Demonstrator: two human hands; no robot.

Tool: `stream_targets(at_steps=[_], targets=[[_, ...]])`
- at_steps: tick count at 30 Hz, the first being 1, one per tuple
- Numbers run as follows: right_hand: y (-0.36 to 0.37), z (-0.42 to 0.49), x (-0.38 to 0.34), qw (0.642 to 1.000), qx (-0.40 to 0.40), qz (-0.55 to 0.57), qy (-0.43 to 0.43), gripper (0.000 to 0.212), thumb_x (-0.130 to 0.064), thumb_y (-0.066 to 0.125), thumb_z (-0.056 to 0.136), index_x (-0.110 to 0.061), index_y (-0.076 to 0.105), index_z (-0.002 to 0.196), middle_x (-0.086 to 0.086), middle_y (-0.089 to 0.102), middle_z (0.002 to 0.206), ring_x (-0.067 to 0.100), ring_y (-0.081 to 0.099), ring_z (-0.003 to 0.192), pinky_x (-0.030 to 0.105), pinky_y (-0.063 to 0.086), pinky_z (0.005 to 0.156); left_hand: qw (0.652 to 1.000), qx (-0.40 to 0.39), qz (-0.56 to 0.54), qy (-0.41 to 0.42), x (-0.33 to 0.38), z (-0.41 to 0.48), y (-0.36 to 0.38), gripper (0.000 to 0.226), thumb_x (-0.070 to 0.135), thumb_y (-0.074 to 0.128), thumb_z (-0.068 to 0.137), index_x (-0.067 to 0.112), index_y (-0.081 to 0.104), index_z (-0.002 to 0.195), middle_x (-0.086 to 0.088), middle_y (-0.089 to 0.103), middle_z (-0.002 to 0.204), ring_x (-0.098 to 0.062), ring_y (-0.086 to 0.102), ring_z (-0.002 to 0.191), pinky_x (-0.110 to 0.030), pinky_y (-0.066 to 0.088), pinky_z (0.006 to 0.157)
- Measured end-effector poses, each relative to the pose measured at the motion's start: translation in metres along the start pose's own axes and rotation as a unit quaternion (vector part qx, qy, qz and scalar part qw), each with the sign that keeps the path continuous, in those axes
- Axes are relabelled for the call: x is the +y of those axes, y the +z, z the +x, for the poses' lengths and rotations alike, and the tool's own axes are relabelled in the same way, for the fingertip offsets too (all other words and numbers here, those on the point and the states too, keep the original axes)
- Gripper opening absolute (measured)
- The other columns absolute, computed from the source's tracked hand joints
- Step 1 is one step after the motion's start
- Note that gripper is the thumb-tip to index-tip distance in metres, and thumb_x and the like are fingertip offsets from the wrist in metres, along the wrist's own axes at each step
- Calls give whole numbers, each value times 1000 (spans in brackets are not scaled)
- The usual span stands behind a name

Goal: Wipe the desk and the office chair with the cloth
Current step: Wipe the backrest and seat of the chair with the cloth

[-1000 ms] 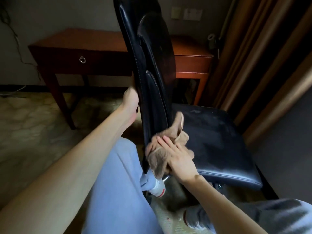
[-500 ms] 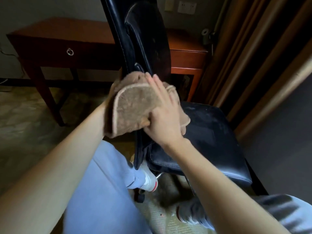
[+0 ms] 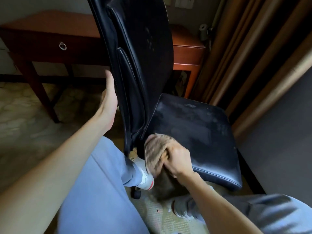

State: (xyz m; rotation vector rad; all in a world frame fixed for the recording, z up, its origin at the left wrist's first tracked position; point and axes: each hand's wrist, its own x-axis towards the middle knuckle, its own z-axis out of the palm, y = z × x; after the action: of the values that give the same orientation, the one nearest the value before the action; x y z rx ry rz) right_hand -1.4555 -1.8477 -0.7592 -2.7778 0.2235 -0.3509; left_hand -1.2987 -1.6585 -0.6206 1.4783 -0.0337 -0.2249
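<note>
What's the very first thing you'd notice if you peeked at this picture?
The tall black leather office chair fills the middle, with its smudged seat to the right. At the seat's near corner, the right hand grips a fuzzy brown cloth, which looks blurred. The left hand rests against the chair's left edge, and a reddish wooden desk stands behind.

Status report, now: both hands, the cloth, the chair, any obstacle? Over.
Left hand flat against the office chair, behind its backrest. Right hand grips cloth at the seat's rear corner; cloth blurred. No obstacle seen on the seat.
</note>
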Motion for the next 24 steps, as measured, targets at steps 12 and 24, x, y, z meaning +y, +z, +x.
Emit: stream_targets(at_steps=[12,24], targets=[[42,46,-28,984,-25,-77,-161,52,-9,72,83,-8,66,135,10,46,158,31,37,149,48,32,120,991,73,103,42,-40,32,5,92,86,26,90,33,13,164,5,14,171,-19,17,156,-29,15,113],[-11,100,4,997,50,18,48,37,-23,59,81,-21,65,117,0,64,117,27,57,108,40,51,83,978,181,95,39,-57,76,28,79,73,34,98,25,28,160,1,32,165,-15,31,149,-19,18,104]])
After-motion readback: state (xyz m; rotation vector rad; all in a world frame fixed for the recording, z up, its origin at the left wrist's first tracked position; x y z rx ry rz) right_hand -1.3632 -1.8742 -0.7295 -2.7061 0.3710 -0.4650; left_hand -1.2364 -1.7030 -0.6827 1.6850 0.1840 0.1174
